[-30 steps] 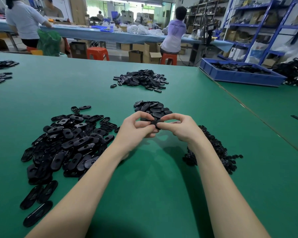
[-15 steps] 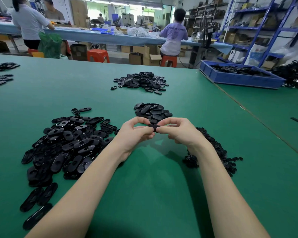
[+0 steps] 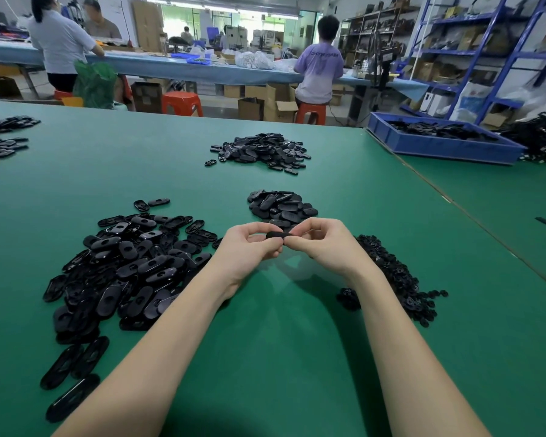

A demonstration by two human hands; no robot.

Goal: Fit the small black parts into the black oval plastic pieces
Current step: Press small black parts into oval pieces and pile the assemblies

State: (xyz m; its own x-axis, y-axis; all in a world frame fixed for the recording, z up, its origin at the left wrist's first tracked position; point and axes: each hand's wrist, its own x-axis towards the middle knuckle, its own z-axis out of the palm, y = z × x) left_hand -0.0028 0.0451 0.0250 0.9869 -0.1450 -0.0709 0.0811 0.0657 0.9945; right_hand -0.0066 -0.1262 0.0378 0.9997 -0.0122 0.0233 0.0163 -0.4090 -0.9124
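Oval piece (image 3: 276,235) now flatter between both hands' pinching fingers (image 3: 267,246); blue bin (image 3: 438,146) of black parts.

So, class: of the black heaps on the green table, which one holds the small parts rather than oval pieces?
The heap of small parts, beside the right forearm: tiny, knobbly bits, not smooth ovals.

Two hands (image 3: 292,244), one blue bin (image 3: 448,146), two orange stools (image 3: 182,102), three nearby workers (image 3: 320,61).

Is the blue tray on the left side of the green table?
No, the blue tray stands at the far right of the green table, behind the pile of small black parts.
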